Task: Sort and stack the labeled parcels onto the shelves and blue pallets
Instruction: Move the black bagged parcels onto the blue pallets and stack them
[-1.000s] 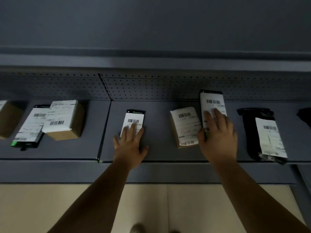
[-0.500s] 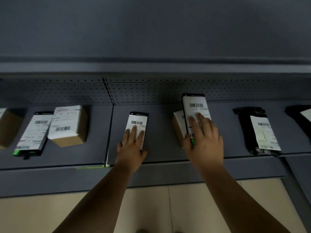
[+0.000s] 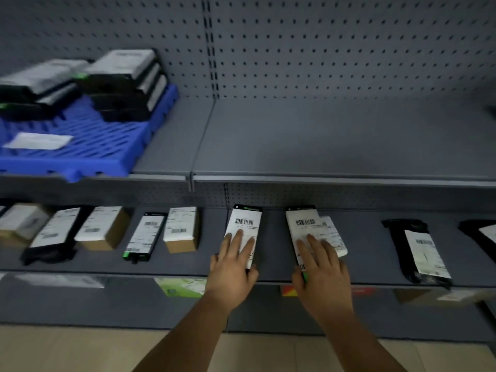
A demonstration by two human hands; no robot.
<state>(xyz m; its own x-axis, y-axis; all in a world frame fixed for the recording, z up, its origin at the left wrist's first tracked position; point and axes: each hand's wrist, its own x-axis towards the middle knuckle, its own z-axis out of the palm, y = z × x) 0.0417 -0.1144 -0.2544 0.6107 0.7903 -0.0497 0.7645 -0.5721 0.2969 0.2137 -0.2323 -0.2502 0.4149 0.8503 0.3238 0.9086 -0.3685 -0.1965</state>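
1. Left hand [image 3: 233,267] laid on a slim black labelled parcel [image 3: 244,232] on the middle shelf [image 3: 370,267]: fingers straight on the white barcode label, thumb hooked round the parcel's near right edge.
2. Right hand [image 3: 320,272] gripping a second slim black parcel [image 3: 302,229]: fingers spread over its label, thumb round the left edge near a green tab. Overlaps a white-labelled box [image 3: 334,237] just behind to the right.
3. Further left on the same shelf: a brown cardboard box [image 3: 182,229], a slim black parcel with green end [image 3: 143,237], another brown box [image 3: 103,229], more parcels, blurred.
4. To the right, well apart: a black bagged parcel [image 3: 418,251] with a white label.
5. On the upper shelf [image 3: 322,146], far left: a blue pallet [image 3: 88,146] carrying stacked black parcels [image 3: 126,87] at its back and a flat white packet [image 3: 37,140] near its front.
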